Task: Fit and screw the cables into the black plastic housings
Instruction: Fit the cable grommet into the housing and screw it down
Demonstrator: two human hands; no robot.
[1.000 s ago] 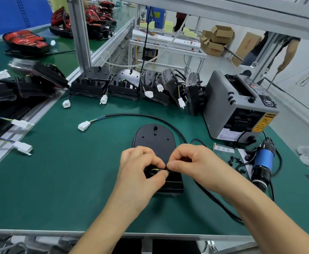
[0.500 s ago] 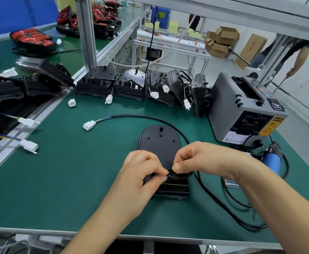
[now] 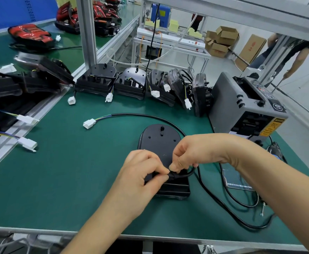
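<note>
Green matting covers the bench, and the black plastic housing under work lies flat on it, directly in front of you. Your left hand sits over the housing's near left part. Your right hand comes in over its near right edge. The fingers of both hands are curled narrow and pinch the cable where it meets the housing's near end. The entry point itself is hidden under your fingertips. A further length of the cable shows beyond the housing, arcing round to a white connector that lies to the housing's far left.

Assessment: the housing looks like a light, rigid moulding and may slide on the mat, so bear down on it with one hand. The cable appears jacketed, smooth and springy, and it will likely try to straighten and back out. Take it on the jacket, close to the entry, not by the thin coloured wires at the connector.

Finished housings stand in a row beyond the housing. A grey machine sits to its far right.
</note>
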